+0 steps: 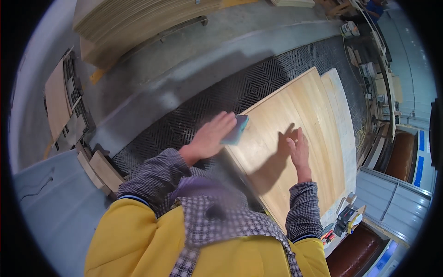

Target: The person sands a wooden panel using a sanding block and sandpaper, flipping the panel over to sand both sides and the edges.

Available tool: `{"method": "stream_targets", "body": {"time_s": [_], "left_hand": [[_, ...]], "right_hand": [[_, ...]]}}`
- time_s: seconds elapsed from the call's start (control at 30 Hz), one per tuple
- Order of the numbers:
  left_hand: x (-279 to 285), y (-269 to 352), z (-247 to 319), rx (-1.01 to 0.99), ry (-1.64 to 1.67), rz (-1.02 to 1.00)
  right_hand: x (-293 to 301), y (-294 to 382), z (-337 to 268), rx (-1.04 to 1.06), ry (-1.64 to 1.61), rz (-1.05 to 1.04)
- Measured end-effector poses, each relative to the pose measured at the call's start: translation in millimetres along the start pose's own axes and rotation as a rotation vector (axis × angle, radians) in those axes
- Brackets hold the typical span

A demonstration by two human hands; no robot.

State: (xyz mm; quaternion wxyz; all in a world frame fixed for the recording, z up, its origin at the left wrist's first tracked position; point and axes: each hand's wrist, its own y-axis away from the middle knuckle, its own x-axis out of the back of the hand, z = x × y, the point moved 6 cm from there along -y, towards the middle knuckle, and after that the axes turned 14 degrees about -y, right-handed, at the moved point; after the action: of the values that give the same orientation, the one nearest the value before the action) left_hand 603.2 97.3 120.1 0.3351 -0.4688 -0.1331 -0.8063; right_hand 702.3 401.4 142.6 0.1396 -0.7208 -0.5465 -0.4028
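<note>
A pale wood panel [263,152] with a raised edge strip lies on the workbench [346,104], whose top has a whitish covering. At the panel's left corner my left hand [209,136] holds a dark, teal-edged sanding pad [237,131] under its fingers; the hand is slightly blurred. Whether the pad presses on the edge or is just off it, I cannot tell. My right hand [299,152] hovers over the middle of the panel, fingers apart and holding nothing. Its shadow falls on the wood.
Black boxes [344,218] and red-handled pliers [328,237] sit at the bench's right end. Black grid matting [256,86] covers the floor beyond. Tall stacked wooden sheets [145,24] stand past it, and wood boards [104,169] lean at lower left.
</note>
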Motion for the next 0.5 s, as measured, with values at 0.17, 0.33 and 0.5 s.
{"method": "stream_targets", "body": {"time_s": [0.17,0.33,0.5], "left_hand": [[-21,-21,7,0.006,-0.046,-0.143],[-32,-54,9,-0.017,0.019,-0.21],[-46,-147,31,-0.143,0.035,-0.099]], "right_hand": [[-19,10,69,0.032,0.373,0.137],[-23,9,52,-0.055,0.336,0.199],[-21,5,48,-0.026,0.343,0.239]]}}
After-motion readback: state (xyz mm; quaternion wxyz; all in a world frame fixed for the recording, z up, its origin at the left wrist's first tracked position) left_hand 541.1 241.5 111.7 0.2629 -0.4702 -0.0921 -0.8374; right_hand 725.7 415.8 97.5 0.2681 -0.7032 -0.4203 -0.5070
